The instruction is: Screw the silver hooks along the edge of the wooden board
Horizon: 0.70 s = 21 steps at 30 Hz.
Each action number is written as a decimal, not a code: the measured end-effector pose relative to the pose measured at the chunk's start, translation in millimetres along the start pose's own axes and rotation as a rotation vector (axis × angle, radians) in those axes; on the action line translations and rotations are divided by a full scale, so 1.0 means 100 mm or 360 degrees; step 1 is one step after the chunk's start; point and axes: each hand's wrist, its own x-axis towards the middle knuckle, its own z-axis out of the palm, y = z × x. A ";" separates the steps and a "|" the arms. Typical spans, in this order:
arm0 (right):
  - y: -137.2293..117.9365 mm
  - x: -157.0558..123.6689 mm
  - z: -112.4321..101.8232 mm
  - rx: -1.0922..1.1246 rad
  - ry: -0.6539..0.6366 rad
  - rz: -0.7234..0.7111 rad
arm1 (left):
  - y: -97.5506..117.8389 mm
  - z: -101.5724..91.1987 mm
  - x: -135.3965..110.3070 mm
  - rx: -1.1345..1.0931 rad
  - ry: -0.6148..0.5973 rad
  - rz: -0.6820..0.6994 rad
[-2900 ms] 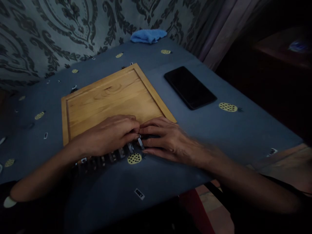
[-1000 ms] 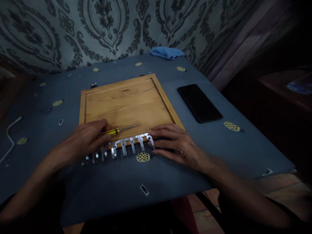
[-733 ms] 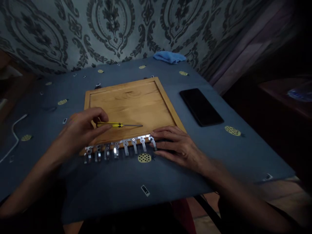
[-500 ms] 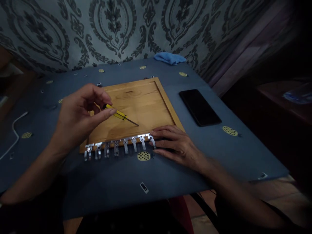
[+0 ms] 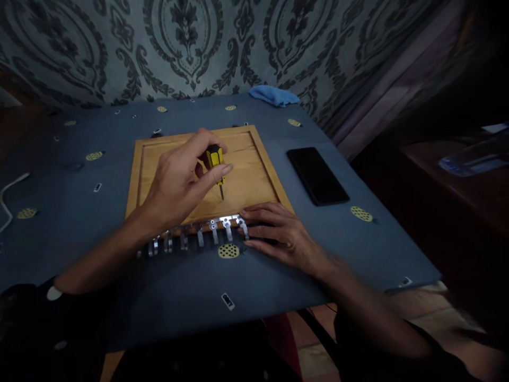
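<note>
My left hand [image 5: 175, 178] grips a yellow and black screwdriver [image 5: 215, 155] by its handle, the shaft pointing down over a framed wooden board [image 5: 256, 172]. The screwdriver tip is above the board, near the metal hook rail [image 5: 226, 223] along the board's near edge; whether it touches anything I cannot tell. Several silver hooks hang from this rail, and my left wrist and forearm cover its left end. At the rail's right end, my right hand [image 5: 288, 236] holds the last hook and the board's edge between fingers and thumb.
A black phone [image 5: 318, 176] lies to the right of the board. At the back of the blue table cover [image 5: 199, 302] rests a crumpled blue cloth [image 5: 274, 95]. A white cable [image 5: 8, 204] lies at the far left, and a patterned curtain [image 5: 222, 48] hangs behind.
My left hand has moved right with the screwdriver, which has turned from a slant to nearly upright. My right hand stays at the rail's end. The view has shifted slightly.
</note>
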 end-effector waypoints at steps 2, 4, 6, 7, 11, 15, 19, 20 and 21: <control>0.00 0.00 0.00 -0.0005 -0.0002 0.0000 | 0.09 -0.07 -0.01 -0.0021 0.0037 -0.0015; -0.01 0.01 -0.01 -0.0004 -0.0008 0.0005 | 0.18 -0.12 -0.01 -0.0077 0.0077 -0.0033; -0.02 0.01 -0.01 -0.0006 -0.0010 0.0014 | 0.26 -0.15 -0.03 -0.0106 0.0095 -0.0049; -0.02 0.02 -0.01 -0.0006 -0.0011 0.0014 | 0.29 -0.15 -0.04 -0.0111 0.0085 -0.0049; -0.04 0.02 -0.02 -0.0014 -0.0004 0.0011 | 0.32 -0.10 -0.08 -0.0181 -0.0063 -0.0021; -0.04 0.02 -0.02 -0.0002 -0.0017 0.0029 | 0.31 -0.04 -0.10 -0.0265 -0.0093 0.0101; -0.04 0.02 -0.02 0.0002 -0.0025 0.0041 | 0.31 -0.02 -0.11 -0.0221 -0.0126 0.0033; -0.04 0.02 -0.02 0.0003 -0.0028 0.0037 | 0.31 -0.02 -0.11 -0.0219 -0.0138 0.0031; -0.04 0.02 -0.02 0.0003 -0.0029 0.0033 | 0.31 -0.02 -0.12 -0.0218 -0.0137 0.0042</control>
